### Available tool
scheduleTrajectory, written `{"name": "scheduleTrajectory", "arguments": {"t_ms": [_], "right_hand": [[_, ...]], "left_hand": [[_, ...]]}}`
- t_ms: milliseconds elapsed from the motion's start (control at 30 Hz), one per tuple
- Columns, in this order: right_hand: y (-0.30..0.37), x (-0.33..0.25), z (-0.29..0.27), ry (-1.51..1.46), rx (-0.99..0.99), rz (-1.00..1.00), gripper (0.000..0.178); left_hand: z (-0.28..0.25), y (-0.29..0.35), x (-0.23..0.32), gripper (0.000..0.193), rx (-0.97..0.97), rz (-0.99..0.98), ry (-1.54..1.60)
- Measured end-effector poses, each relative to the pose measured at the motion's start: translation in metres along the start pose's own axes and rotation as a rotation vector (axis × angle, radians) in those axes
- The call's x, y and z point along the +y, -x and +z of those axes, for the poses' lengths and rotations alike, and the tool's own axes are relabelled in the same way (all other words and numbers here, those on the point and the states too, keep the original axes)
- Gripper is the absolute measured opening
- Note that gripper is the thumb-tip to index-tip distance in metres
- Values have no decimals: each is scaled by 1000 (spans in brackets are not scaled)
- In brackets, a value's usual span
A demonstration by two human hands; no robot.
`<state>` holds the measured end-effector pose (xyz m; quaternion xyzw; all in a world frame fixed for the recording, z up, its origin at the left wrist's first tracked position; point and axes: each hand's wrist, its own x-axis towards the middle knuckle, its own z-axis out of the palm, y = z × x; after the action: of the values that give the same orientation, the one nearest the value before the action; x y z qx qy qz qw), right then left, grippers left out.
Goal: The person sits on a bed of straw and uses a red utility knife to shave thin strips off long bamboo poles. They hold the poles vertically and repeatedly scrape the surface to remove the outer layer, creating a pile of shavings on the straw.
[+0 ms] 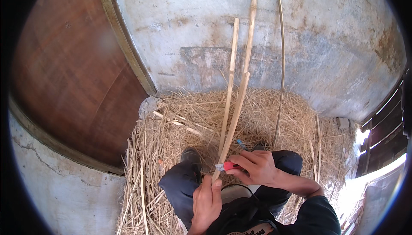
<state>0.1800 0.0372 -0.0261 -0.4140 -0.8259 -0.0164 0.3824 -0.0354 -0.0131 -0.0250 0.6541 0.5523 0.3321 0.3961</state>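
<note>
My left hand (207,203) is closed around the near end of a long pale wooden strip (237,113), which slants up and away from me between my knees. In my right hand (257,168) is a red utility knife (230,166), fingers wrapped over its handle. The short metal blade lies against the strip, just beyond my left hand. Whether the edge has bitten into the wood is too small to tell.
Two pale strips, one shorter (234,46) and one longer (251,29), and a thin darker stick (283,63) stand near the stained wall (334,29). Straw-like shavings (189,106) cover the floor around my feet. A brown door panel (73,63) is at left.
</note>
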Motion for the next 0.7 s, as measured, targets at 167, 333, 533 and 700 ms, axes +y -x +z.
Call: {"name": "scheduleTrajectory", "arguments": {"t_ms": [167,333,533,700], "right_hand": [[-9,3,-11,69,15,8,35],[-12,6,-12,64,25,-4,35],[-13,9,-8,79,40,-26,35],[-13,10,-7,89,39,-34,36]], "left_hand": [[-1,-1,5,26,-5,-13,8],[1,-2,3,26,7,-3,-6],[2,-1,0,27,27,9,-16],[2,1,-2,27,34,11,-24]]}}
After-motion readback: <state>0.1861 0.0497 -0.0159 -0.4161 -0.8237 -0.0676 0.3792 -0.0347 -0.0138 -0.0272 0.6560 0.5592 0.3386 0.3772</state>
